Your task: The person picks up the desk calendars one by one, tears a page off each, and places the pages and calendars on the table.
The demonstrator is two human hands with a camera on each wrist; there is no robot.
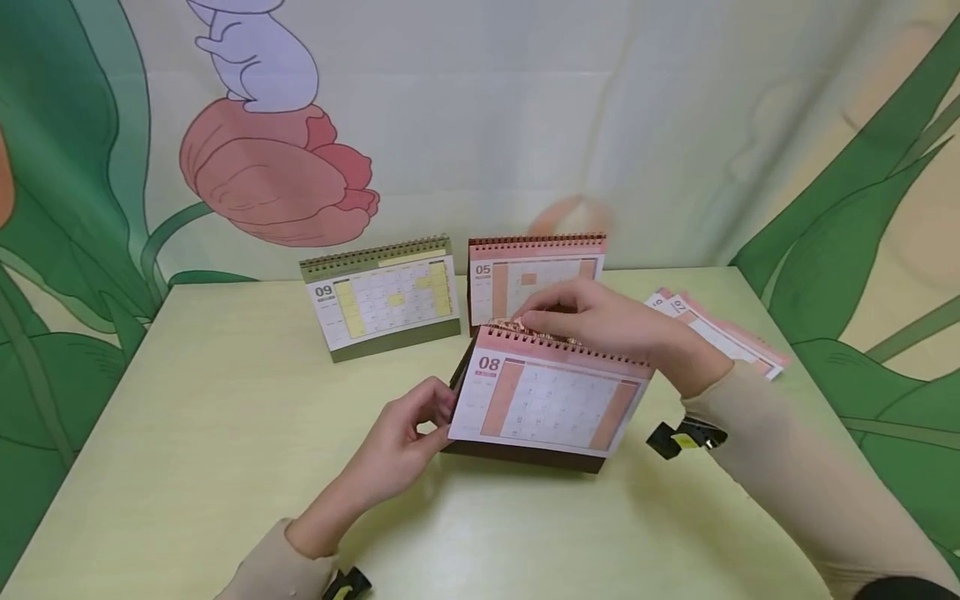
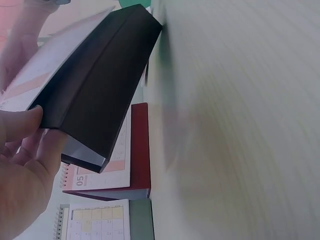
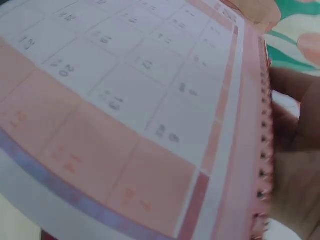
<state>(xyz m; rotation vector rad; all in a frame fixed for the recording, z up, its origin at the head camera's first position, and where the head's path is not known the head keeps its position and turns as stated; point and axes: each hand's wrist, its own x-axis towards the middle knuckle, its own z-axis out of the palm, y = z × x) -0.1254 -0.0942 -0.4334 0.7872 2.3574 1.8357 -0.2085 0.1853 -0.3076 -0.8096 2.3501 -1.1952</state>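
A pink-topped desk calendar (image 1: 555, 400) showing "08" stands tilted above the table on its dark base (image 2: 105, 75). My left hand (image 1: 405, 433) grips its lower left corner, thumb on the front page and fingers bent behind the edge. At the top, my right hand (image 1: 592, 317) reaches over the coil binding, thumb and fingers together at the rings toward the left end. Up close in the right wrist view, the calendar page (image 3: 130, 100) covers most of the scene, and its rings (image 3: 265, 145) run beside the right hand; those fingertips are partly hidden.
Behind stand a red-based calendar (image 1: 510, 283) showing "05" and a green calendar (image 1: 390, 300) showing "09". Several loose calendar sheets (image 1: 720, 337) lie fanned at the table's right. A printed curtain (image 1: 480, 125) hangs behind the pale table (image 1: 225, 467).
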